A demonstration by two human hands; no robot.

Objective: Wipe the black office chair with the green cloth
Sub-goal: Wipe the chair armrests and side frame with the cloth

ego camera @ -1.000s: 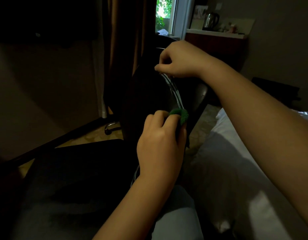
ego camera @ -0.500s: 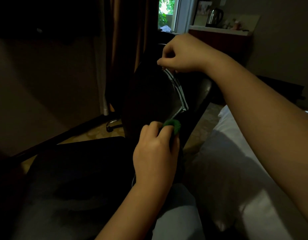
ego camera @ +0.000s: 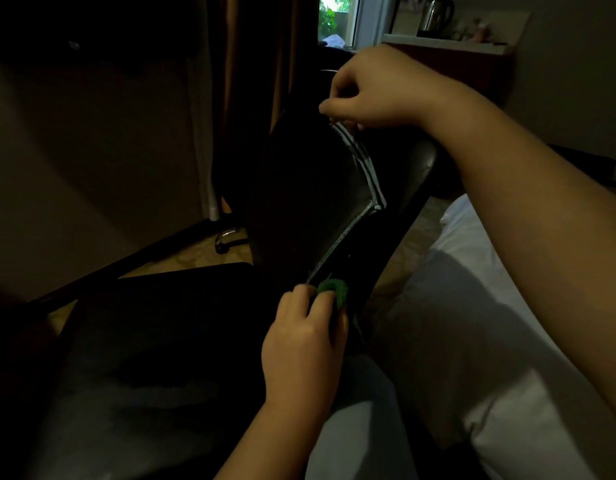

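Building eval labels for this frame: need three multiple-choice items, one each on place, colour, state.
1. Where is the green cloth?
A. Low on the backrest edge of the black office chair
B. On the floor
C. Draped over the windowsill

2. What colour is the bedding beside the chair?
A. Red
B. White
C. Blue

3. What is the right hand doing?
A. Hanging idle
B. Holding the top edge of the backrest
C. Lying flat on the seat

Answers:
1 A: the left hand holds the cloth against the lower backrest edge.
2 B: the sheet reads white even in the dim light.
3 B: its fingers curl over the top edge.
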